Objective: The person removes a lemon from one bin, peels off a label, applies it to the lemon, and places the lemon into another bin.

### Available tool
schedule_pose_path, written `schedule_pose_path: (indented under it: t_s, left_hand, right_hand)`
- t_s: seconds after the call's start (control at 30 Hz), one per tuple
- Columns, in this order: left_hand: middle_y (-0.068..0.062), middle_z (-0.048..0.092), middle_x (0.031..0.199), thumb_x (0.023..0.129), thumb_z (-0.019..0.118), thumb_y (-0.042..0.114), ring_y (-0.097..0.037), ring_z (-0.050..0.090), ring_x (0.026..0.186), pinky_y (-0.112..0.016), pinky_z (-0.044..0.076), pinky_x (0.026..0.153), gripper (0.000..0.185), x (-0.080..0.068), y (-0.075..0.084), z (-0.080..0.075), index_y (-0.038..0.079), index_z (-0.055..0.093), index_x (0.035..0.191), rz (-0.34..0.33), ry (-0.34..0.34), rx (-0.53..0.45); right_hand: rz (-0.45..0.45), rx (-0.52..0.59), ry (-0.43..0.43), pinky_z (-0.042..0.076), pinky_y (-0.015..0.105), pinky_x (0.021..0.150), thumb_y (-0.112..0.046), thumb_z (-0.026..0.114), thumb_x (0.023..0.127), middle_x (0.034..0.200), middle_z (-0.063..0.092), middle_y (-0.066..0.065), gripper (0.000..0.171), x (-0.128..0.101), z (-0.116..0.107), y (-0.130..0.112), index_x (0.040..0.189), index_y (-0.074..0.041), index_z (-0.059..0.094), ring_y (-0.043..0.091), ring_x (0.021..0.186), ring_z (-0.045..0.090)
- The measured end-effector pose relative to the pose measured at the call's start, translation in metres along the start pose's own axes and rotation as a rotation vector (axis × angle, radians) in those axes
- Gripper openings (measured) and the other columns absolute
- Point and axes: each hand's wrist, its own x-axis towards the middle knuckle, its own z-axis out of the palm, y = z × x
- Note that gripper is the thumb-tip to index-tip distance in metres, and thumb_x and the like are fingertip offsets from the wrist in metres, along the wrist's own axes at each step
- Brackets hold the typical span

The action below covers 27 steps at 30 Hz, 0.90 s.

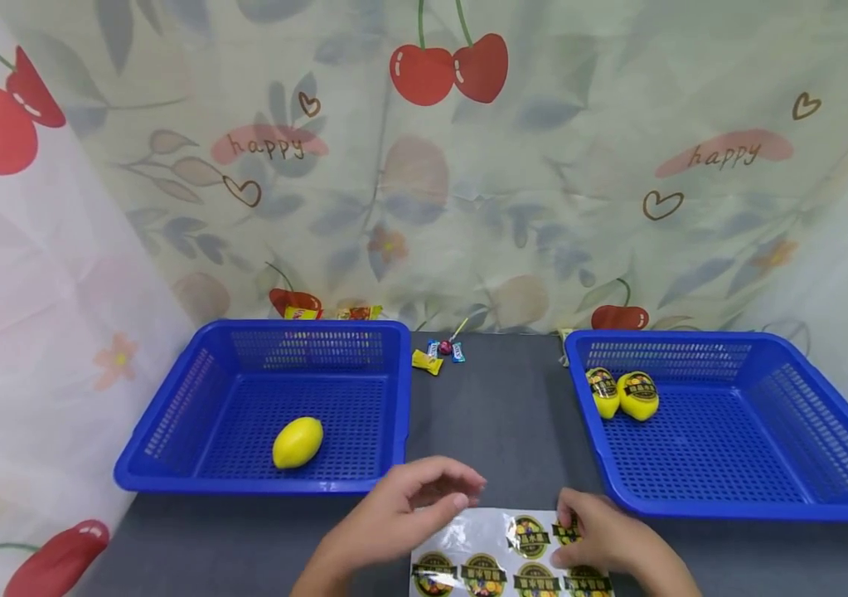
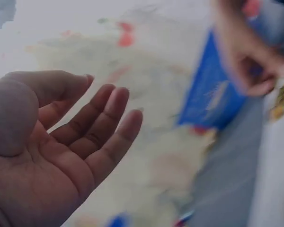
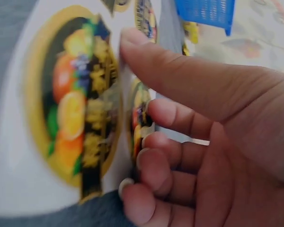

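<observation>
A: Sticker sheet (image 1: 501, 564) — we are seeing it lying at the near edge of the dark table (image 1: 498, 423), between the two blue baskets.

B: We are watching the right hand (image 1: 603, 539) resting on its right side, fingers (image 3: 170, 118) curling onto a sticker at the sheet's edge.

A: And the left hand (image 1: 409, 510)?

B: We are seeing it hovering just over the sheet's far left corner, fingers loosely bent, holding nothing.

A: We are noticing one lemon (image 1: 298, 442) in the left basket (image 1: 170, 414), two stickered lemons (image 1: 623, 394) in the right basket (image 1: 804, 414).

B: Candies (image 1: 438, 355) are lying far back, between the baskets.
</observation>
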Motion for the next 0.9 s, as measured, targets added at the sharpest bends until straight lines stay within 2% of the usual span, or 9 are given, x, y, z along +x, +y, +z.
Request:
schedule_pose_path:
  t_s: [0.07, 0.13, 0.23, 0.3, 0.37, 0.47, 0.57, 0.7, 0.9]
  left_hand:
    - [-0.009, 0.069, 0.115, 0.101, 0.057, 0.003, -0.022, 0.067, 0.103, -0.036, 0.057, 0.088, 0.023, -0.006, 0.013, -0.016, 0.005, 0.065, 0.122, 0.037, 0.098, 0.094]
    - [-0.003, 0.068, 0.115, 0.1, 0.06, 0.004, -0.02, 0.066, 0.104, -0.038, 0.056, 0.088, 0.024, -0.012, 0.024, -0.035, 0.009, 0.066, 0.122, -0.006, 0.225, 0.256]
    - [0.001, 0.067, 0.119, 0.098, 0.065, 0.011, -0.019, 0.064, 0.108, -0.042, 0.054, 0.092, 0.025, -0.023, 0.033, -0.066, 0.015, 0.067, 0.123, -0.182, 0.374, 0.584]
    - [-0.003, 0.066, 0.123, 0.098, 0.067, 0.016, -0.023, 0.061, 0.115, -0.05, 0.05, 0.097, 0.029, -0.03, 0.033, -0.087, 0.014, 0.066, 0.126, -0.313, 0.405, 0.76]
    - [-0.009, 0.064, 0.128, 0.097, 0.067, 0.019, -0.031, 0.057, 0.12, -0.056, 0.046, 0.099, 0.034, -0.038, 0.028, -0.108, 0.012, 0.064, 0.13, -0.418, 0.409, 0.872]
    - [-0.019, 0.059, 0.133, 0.097, 0.067, 0.019, -0.04, 0.052, 0.125, -0.062, 0.041, 0.101, 0.042, -0.049, 0.015, -0.133, 0.006, 0.059, 0.135, -0.562, 0.385, 0.892]
    - [-0.023, 0.058, 0.133, 0.095, 0.07, 0.022, -0.043, 0.052, 0.122, -0.063, 0.042, 0.099, 0.048, -0.055, -0.001, -0.147, 0.002, 0.057, 0.136, -0.682, 0.333, 0.86]
    - [-0.023, 0.061, 0.128, 0.09, 0.076, 0.026, -0.042, 0.056, 0.115, -0.062, 0.045, 0.093, 0.053, -0.054, -0.014, -0.152, 0.002, 0.059, 0.134, -0.76, 0.268, 0.836]
    - [-0.023, 0.061, 0.127, 0.086, 0.08, 0.03, -0.039, 0.057, 0.11, -0.06, 0.046, 0.089, 0.06, -0.047, -0.016, -0.151, 0.003, 0.059, 0.135, -0.836, 0.221, 0.816]
  right_hand:
    - [0.028, 0.006, -0.013, 0.029, 0.029, 0.051, -0.02, 0.089, 0.073, 0.066, 0.038, -0.001, 0.043, 0.001, -0.001, -0.002, 0.085, -0.008, 0.049, 0.016, 0.057, 0.035]
    - [0.039, -0.005, -0.008, 0.029, 0.029, 0.052, -0.02, 0.09, 0.072, 0.067, 0.038, -0.001, 0.044, 0.002, -0.001, -0.004, 0.084, -0.008, 0.049, 0.017, 0.059, 0.035]
    - [0.058, -0.014, 0.004, 0.029, 0.029, 0.054, -0.018, 0.091, 0.071, 0.068, 0.036, -0.001, 0.045, 0.003, 0.0, -0.008, 0.083, -0.008, 0.049, 0.017, 0.06, 0.035]
    - [0.068, -0.024, 0.025, 0.029, 0.029, 0.055, -0.016, 0.091, 0.07, 0.068, 0.035, -0.001, 0.046, 0.003, 0.002, -0.01, 0.082, -0.007, 0.048, 0.017, 0.061, 0.034]
    - [0.086, -0.033, 0.048, 0.03, 0.03, 0.055, -0.016, 0.092, 0.069, 0.068, 0.035, -0.001, 0.046, 0.003, 0.004, -0.012, 0.081, -0.007, 0.048, 0.017, 0.061, 0.034]
    - [0.105, -0.056, 0.087, 0.032, 0.031, 0.056, -0.017, 0.093, 0.067, 0.067, 0.038, -0.001, 0.047, 0.003, 0.008, -0.016, 0.081, -0.008, 0.048, 0.018, 0.061, 0.038]
    - [0.129, -0.087, 0.113, 0.036, 0.033, 0.056, -0.018, 0.092, 0.068, 0.068, 0.044, 0.001, 0.047, 0.002, 0.012, -0.018, 0.082, -0.011, 0.048, 0.019, 0.061, 0.044]
    - [0.131, -0.118, 0.119, 0.037, 0.036, 0.058, -0.017, 0.091, 0.07, 0.069, 0.05, 0.002, 0.044, 0.0, 0.015, -0.016, 0.082, -0.013, 0.049, 0.02, 0.064, 0.047]
    - [0.065, -0.142, 0.104, 0.035, 0.035, 0.058, -0.017, 0.091, 0.07, 0.07, 0.048, 0.001, 0.042, -0.003, 0.015, -0.012, 0.082, -0.015, 0.051, 0.02, 0.065, 0.045]
